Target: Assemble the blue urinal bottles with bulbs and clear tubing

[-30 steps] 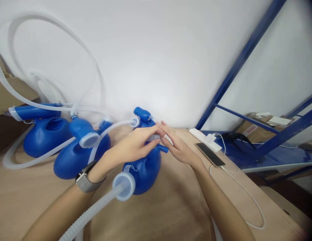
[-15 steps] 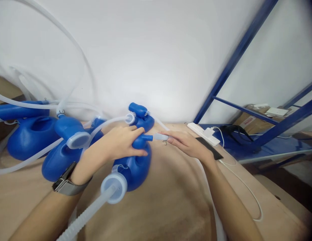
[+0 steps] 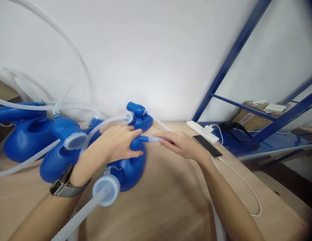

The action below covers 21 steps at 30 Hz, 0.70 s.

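Note:
My left hand (image 3: 122, 142), with a watch on its wrist, is wrapped over the neck of a blue bottle (image 3: 132, 170) in the middle. A narrow blue spout points right from under its fingers. Between fingers and thumb, my right hand (image 3: 179, 144) pinches the end of a clear tube (image 3: 153, 139), which meets the spout's tip. A small metal clip (image 3: 161, 142) sits at the right fingertips. In front of the bottle, a translucent cap (image 3: 106, 189) with a ribbed tube hangs by a strap.
Several blue bottles with tubes stand at the left, one (image 3: 28, 139) farthest out. Another small blue bottle (image 3: 142, 122) is by the wall. At the right lie a white power strip (image 3: 202, 131), a black phone (image 3: 207, 146) and a white cable, beside a blue metal frame (image 3: 231, 60).
The clear tube end has moved left onto the spout, closing the small gap between them. The bottle and the hanging cap have shifted slightly left.

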Motion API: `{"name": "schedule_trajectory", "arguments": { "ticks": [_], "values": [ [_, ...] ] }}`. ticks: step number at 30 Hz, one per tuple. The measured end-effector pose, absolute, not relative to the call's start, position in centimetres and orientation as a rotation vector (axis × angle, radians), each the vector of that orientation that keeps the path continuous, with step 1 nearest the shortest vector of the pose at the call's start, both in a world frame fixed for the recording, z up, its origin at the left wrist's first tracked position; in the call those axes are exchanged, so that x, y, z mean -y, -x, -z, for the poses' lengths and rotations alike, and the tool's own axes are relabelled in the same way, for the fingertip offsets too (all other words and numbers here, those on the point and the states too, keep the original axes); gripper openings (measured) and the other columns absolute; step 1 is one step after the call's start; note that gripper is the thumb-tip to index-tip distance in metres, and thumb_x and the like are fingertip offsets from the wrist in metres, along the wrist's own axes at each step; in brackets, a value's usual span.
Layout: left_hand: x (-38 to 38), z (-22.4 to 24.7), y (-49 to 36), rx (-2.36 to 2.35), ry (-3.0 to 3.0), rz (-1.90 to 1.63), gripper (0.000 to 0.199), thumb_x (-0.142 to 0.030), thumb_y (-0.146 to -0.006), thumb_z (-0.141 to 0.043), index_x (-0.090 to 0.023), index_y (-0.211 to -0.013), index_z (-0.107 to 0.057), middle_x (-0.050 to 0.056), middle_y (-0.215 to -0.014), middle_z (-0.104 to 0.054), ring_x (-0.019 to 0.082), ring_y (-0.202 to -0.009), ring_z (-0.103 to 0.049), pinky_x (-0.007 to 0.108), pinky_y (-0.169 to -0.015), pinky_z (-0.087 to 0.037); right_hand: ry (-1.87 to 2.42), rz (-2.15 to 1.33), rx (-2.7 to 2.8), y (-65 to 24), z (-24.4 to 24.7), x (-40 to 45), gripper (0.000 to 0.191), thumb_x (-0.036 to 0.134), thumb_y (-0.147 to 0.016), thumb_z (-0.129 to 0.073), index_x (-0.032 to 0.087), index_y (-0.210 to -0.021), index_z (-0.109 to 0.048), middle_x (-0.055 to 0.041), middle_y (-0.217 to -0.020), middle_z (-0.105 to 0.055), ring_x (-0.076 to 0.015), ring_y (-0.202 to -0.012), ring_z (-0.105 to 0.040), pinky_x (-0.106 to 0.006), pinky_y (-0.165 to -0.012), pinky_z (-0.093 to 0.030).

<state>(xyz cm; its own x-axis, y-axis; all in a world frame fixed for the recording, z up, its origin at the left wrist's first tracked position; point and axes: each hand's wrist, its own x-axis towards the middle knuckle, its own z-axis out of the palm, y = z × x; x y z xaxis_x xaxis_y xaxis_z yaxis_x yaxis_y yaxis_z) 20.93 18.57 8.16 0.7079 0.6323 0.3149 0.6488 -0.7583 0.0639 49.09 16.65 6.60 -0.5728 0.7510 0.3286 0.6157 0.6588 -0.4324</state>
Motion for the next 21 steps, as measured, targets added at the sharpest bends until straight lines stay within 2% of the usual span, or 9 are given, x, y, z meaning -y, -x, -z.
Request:
{"name": "schedule_trajectory", "arguments": {
  "ticks": [2, 5, 8, 12, 17, 21],
  "values": [
    [-18.5, -8.3, -21.1, 1.063, 2.791, 0.369, 0.035, -0.047, -0.088, -0.07, -0.018, -0.108, -0.069, 0.014, -0.096, -0.073, 0.037, -0.092, -0.069, 0.047, -0.08, -0.048, 1.046, -0.349, 2.384, -48.3, -6.1, -16.6, 0.035, 0.042, -0.107, -0.049, 0.028, -0.128, -0.073, -0.0039, -0.094, -0.078, -0.0239, -0.083, -0.069, -0.038, -0.086, -0.052],
    [-18.4, -8.3, -21.3, 1.078, 2.725, 0.317, 0.036, -0.05, -0.09, -0.067, -0.018, -0.106, -0.068, 0.014, -0.097, -0.073, 0.036, -0.089, -0.069, 0.045, -0.076, -0.047, 1.027, -0.344, 2.328, -46.9, -5.4, -16.3, 0.035, 0.049, -0.109, -0.046, 0.027, -0.109, -0.074, -0.0023, -0.084, -0.072, -0.0222, -0.078, -0.065, -0.034, -0.079, -0.049],
    [-18.3, -8.3, -21.6, 1.089, 2.702, 0.308, 0.037, -0.053, -0.09, -0.065, -0.019, -0.102, -0.066, 0.012, -0.096, -0.074, 0.034, -0.087, -0.069, 0.043, -0.072, -0.046, 1.073, -0.386, 2.246, -45.7, -5.0, -16.0, 0.04, 0.051, -0.11, -0.041, 0.026, -0.091, -0.066, 0.0008, -0.069, -0.06, -0.0205, -0.073, -0.06, -0.032, -0.076, -0.046],
    [-18.0, -8.4, -22.1, 1.119, 2.65, 0.249, 0.038, -0.054, -0.092, -0.06, -0.019, -0.103, -0.067, 0.012, -0.094, -0.074, 0.035, -0.085, -0.071, 0.041, -0.066, -0.044, 1.116, -0.515, 2.119, -45.0, -5.0, -15.8, 0.044, 0.05, -0.111, -0.039, 0.025, -0.08, -0.056, 0.0025, -0.067, -0.052, -0.0179, -0.071, -0.055, -0.031, -0.073, -0.043],
    [-17.6, -8.3, -22.5, 1.115, 2.593, 0.229, 0.036, -0.053, -0.092, -0.06, -0.018, -0.101, -0.067, 0.013, -0.091, -0.073, 0.032, -0.079, -0.071, 0.038, -0.062, -0.044, 1.106, -0.987, 1.895, -44.2, -4.8, -15.7, 0.052, 0.062, -0.106, -0.042, 0.023, -0.073, -0.05, 0.0031, -0.067, -0.047, -0.0132, -0.061, -0.045, -0.027, -0.059, -0.038],
    [-17.0, -8.0, -23.1, 1.114, 2.551, 0.185, 0.035, -0.049, -0.094, -0.058, -0.016, -0.104, -0.068, 0.016, -0.092, -0.073, 0.034, -0.077, -0.073, 0.037, -0.058, -0.043, 1.219, -1.428, 1.615, -43.7, -4.8, -15.8, 0.056, 0.072, -0.095, -0.053, 0.022, -0.071, -0.05, 0.0061, -0.06, -0.039, -0.0084, -0.049, -0.029, -0.023, -0.044, -0.021]
  ]
}}
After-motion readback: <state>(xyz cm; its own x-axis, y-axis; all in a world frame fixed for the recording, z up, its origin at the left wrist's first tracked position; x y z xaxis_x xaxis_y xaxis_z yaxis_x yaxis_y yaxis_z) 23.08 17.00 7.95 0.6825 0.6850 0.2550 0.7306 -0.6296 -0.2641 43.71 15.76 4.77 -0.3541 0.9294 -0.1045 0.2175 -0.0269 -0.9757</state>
